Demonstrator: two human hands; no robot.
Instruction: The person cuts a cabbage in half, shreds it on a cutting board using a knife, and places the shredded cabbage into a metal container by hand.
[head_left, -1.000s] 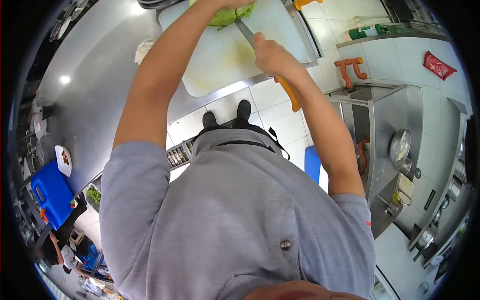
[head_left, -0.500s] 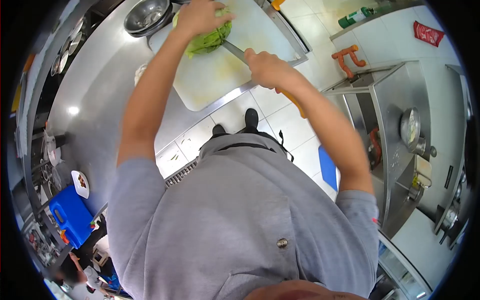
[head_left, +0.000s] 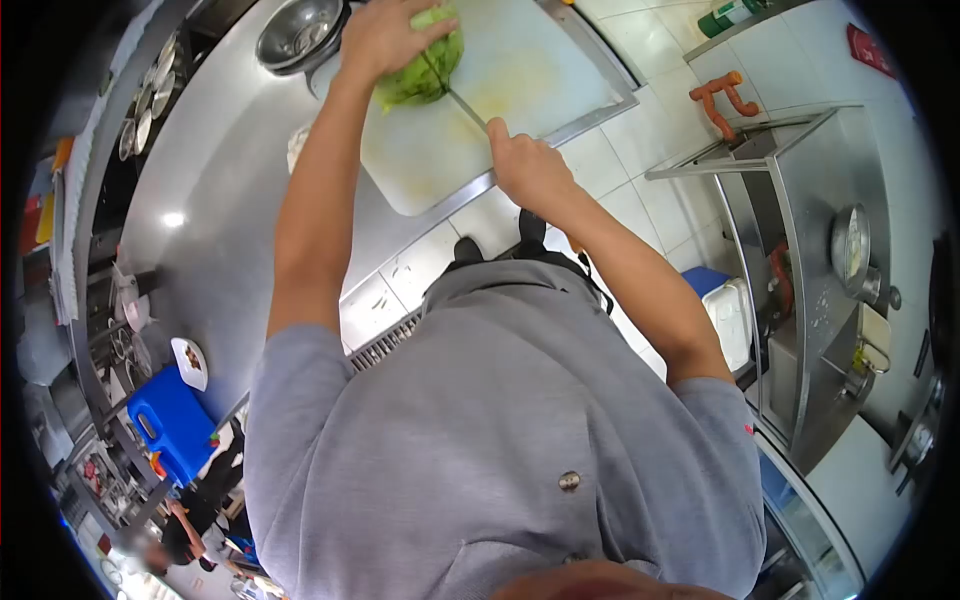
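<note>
Knife [head_left: 467, 108] against lettuce [head_left: 418, 80] — far L on board [head_left: 535, 75].
R grip [head_left: 527, 168] closed tight on handle; L grip [head_left: 385, 42] part-open, cupped over lettuce, holding it — bowl [head_left: 300, 38] just L, on worktop [head_left: 225, 200].

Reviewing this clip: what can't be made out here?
In the head view:
Tip of the knife: hidden at the lettuce.
Its handle: mostly behind the right hand.
Part of the lettuce: under the left hand.
Food in the white dish: too small to identify.
</note>
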